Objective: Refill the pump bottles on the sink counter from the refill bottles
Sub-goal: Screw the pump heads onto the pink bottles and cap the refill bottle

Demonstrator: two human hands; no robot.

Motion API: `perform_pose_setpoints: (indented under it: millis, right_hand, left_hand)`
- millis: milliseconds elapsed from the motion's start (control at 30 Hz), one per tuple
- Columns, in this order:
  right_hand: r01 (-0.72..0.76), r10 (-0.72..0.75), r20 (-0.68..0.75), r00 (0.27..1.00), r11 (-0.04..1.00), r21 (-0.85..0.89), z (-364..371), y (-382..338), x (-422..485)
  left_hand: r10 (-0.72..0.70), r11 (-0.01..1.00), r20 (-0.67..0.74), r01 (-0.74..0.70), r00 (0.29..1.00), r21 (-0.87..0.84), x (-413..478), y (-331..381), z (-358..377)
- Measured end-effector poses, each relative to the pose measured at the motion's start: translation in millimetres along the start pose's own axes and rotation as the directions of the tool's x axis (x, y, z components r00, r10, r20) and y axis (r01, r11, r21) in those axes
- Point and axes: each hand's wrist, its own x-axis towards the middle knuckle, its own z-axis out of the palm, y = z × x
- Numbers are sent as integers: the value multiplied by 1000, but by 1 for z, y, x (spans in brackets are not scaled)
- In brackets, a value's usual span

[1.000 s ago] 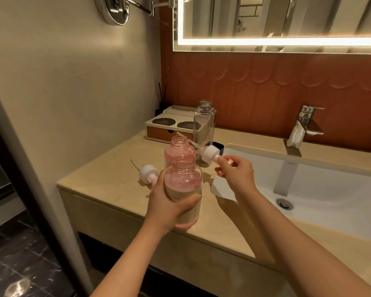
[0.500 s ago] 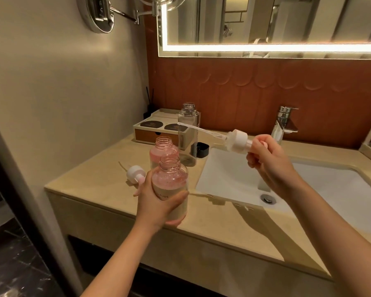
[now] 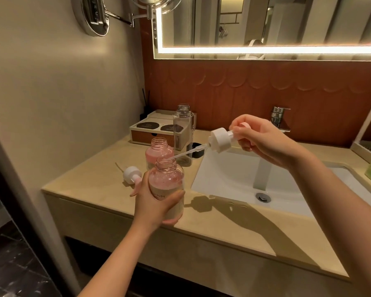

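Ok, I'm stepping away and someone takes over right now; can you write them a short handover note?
Left hand grips the front pink bottle upright near the edge of the counter, neck open.
Right hand pinches a white pump, its tube tip at that bottle's mouth.
Rear pink bottle and clear bottle stand behind, uncapped; a second pump lies on the counter.
Done: front bottle holds pink liquid. Left: seat and screw this pump, then probably the rear bottle's.

"LOUDS" on the label of the near pink bottle [image 3: 166,181] (word's start hidden)
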Motion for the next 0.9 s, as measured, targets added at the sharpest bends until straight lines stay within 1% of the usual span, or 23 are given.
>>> perform_pose_setpoints:
  millis: [67,133,233,300,400,500,633,767,900]
  right_hand:
    - [13,-13,-4,1000,999,-42,2,-10,5]
    - [35,-40,-48,998,994,-105,5,-21,10]
    - [96,-119,-112,987,977,-192,15,-34,18]
    - [141,-182,-129,975,951,-274,24,-40,23]
    - [205,-269,-112,957,896,-395,39,-47,27]
    - [251,-306,-75,949,879,-407,54,-51,29]
    - [268,-288,5,958,884,-383,70,-48,29]
    - [281,-297,17,955,883,-376,73,-50,29]
    - [328,-331,63,942,860,-390,76,-57,29]
  left_hand:
    - [-6,1000,-6,6,1000,-3,0,-1,1]
    - [-4,1000,-14,4,1000,-2,-1,-2,2]
    - [-1,1000,-12,1,1000,-5,-2,0,3]
    - [1,1000,-12,-1,1000,-4,-2,1,2]
    - [4,1000,-8,-4,1000,2,-2,3,3]
    - [20,1000,-4,-20,1000,3,-2,3,5]
    - [33,999,4,-33,999,19,-1,2,8]
    - [38,999,4,-38,999,28,0,1,10]
    - [14,999,3,-14,1000,34,3,-4,13]
